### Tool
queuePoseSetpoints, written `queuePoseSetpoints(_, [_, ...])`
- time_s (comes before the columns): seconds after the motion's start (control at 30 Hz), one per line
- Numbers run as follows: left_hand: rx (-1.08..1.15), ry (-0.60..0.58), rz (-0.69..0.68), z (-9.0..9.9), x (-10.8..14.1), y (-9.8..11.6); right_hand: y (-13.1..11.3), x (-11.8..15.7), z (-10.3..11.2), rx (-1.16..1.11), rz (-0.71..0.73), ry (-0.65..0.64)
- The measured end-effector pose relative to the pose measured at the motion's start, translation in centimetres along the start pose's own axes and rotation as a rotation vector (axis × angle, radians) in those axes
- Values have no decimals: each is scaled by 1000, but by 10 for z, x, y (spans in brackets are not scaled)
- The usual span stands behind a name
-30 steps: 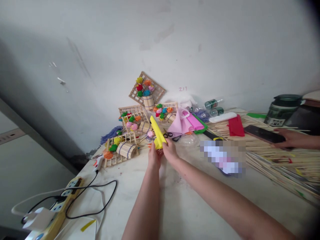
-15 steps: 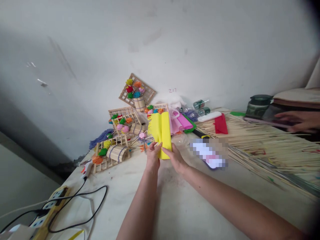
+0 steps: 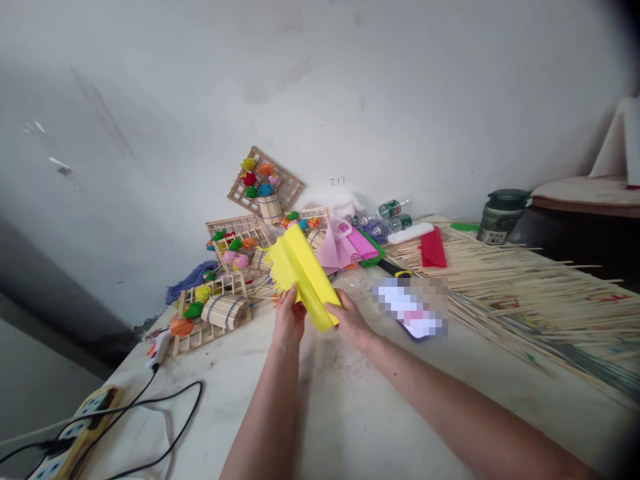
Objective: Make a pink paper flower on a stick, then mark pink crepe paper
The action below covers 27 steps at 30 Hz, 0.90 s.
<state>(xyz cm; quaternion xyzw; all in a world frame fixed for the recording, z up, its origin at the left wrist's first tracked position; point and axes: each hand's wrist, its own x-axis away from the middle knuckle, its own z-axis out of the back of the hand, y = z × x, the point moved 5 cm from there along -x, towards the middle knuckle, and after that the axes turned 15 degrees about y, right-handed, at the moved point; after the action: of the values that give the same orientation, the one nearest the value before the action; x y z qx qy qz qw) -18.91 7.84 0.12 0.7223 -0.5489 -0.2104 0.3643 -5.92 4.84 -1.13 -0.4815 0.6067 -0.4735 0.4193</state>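
Note:
A folded piece of yellow crepe paper [image 3: 309, 277], fringed along its left edge, is held above the table between my two hands. It tilts with its upper end to the left. My left hand [image 3: 290, 315] pinches the left lower side, thumb on top and fingers partly hidden beneath. My right hand [image 3: 347, 317] grips the lower right corner, its thumb across the fold. Behind the paper lie pink crepe paper [image 3: 364, 245] and several stick trellises with paper flowers, one of them a bound stick basket [image 3: 226, 311].
A phone [image 3: 413, 308], its screen blurred, lies right of my hands. Bamboo sticks [image 3: 510, 280] cover the right side, with red paper [image 3: 433, 248] and a dark jar [image 3: 503, 215] nearby. A glue gun [image 3: 159, 348], cables and a power strip [image 3: 75, 427] are at left.
The yellow paper has turned from nearly upright to leaning left, and both hands have shifted with it. Another person's hand at the far right has gone from view. The camera view has shifted slightly.

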Motion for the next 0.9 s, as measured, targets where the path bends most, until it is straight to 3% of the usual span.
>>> queuePoseSetpoints(0.23, [11,135,-109,2,-2,2,11,-10,3,77,51,64])
queuePoseSetpoints(0.37, [-4,230,-89,-1,3,-1,17,-9,-1,109,24,24])
queuePoseSetpoints(0.47, [18,158,-113,-10,8,-2,18,-5,-3,122,-18,-11])
queuePoseSetpoints(0.6, [33,52,-166,-17,12,-1,12,-5,-2,121,55,37])
queuePoseSetpoints(0.73, [-6,52,-172,-17,13,-2,7,-5,3,154,149,148])
queuePoseSetpoints(0.9, [-12,54,-245,-19,16,0,-4,5,-5,21,148,68])
